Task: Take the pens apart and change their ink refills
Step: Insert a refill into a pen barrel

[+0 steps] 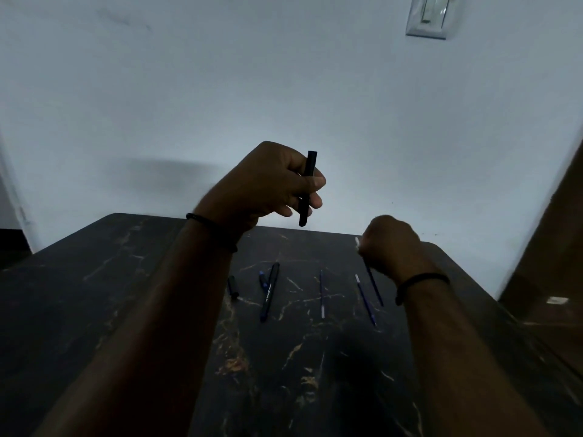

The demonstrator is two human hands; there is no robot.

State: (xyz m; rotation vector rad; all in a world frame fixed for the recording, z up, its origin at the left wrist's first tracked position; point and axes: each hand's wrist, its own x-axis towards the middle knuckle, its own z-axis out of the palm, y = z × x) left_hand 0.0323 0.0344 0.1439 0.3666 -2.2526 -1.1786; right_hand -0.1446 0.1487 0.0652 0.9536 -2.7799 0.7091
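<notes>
Bare forearms, black wristbands (pixel 421 281) on both

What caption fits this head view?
Left hand holds a barrel; right hand holds a refill.

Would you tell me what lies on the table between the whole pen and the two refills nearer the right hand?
In the head view, one loose refill lies alone between the whole pen and the refill pair.
</notes>
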